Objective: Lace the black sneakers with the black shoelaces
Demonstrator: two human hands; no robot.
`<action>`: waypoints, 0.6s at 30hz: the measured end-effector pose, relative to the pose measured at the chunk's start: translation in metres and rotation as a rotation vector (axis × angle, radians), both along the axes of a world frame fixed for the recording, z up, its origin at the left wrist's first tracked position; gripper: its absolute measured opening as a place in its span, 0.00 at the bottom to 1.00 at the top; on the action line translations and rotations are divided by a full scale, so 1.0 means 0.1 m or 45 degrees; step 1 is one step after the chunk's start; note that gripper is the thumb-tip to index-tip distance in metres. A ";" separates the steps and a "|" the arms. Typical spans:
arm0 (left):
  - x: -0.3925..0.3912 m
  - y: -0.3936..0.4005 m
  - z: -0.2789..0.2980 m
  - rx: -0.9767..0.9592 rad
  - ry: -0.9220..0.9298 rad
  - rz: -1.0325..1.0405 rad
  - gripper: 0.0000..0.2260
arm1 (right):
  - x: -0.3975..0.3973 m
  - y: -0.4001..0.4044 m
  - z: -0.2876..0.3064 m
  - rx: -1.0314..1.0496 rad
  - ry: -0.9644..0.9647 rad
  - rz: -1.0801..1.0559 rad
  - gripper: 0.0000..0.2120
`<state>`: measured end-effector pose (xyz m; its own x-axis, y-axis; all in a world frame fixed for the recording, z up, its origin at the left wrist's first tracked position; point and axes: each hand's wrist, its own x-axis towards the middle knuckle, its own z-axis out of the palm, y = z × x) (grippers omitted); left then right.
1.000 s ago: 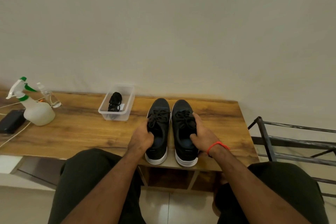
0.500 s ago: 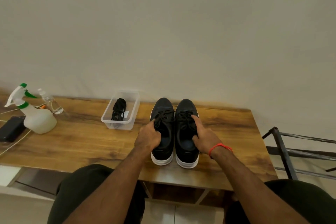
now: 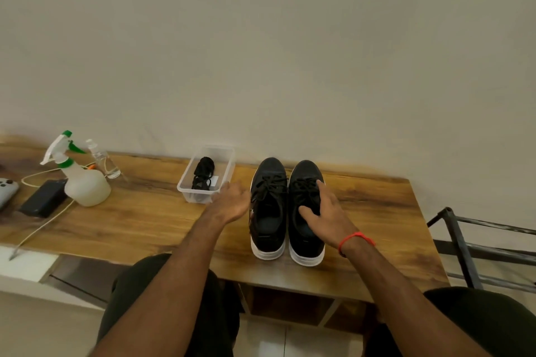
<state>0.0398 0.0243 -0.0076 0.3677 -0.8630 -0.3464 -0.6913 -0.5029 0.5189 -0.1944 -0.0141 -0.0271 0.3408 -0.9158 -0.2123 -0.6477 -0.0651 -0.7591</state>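
Two black sneakers with white soles stand side by side on the wooden table (image 3: 145, 220), toes toward the wall. Both the left sneaker (image 3: 268, 211) and the right sneaker (image 3: 307, 229) show black laces across the top. My right hand (image 3: 327, 211) lies over the right sneaker, fingers along its laces and thumb at the opening. My left hand (image 3: 232, 201) hovers with relaxed fingers between the left sneaker and a clear plastic box (image 3: 223, 171). A bundle of black shoelaces (image 3: 204, 172) lies in that box.
A white spray bottle (image 3: 82, 180) with green trim, a small clear bottle (image 3: 104, 161), a black device (image 3: 43, 197) and a white cable (image 3: 43, 226) occupy the table's left part. A dark metal rack (image 3: 478, 249) stands to the right of the table.
My left hand has let go of the left sneaker and moved left toward the plastic box. The sneakers sit farther from the table's front edge. My right hand stays on the right sneaker.
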 end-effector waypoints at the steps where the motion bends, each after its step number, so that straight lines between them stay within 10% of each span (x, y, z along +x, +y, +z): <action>1: 0.11 0.01 -0.01 0.011 -0.158 -0.016 0.26 | 0.04 0.06 0.01 0.010 0.040 0.028 0.45; 18: 0.60 -0.15 -0.40 0.240 -0.475 0.047 0.33 | 0.22 0.20 -0.20 -0.085 0.328 0.206 0.53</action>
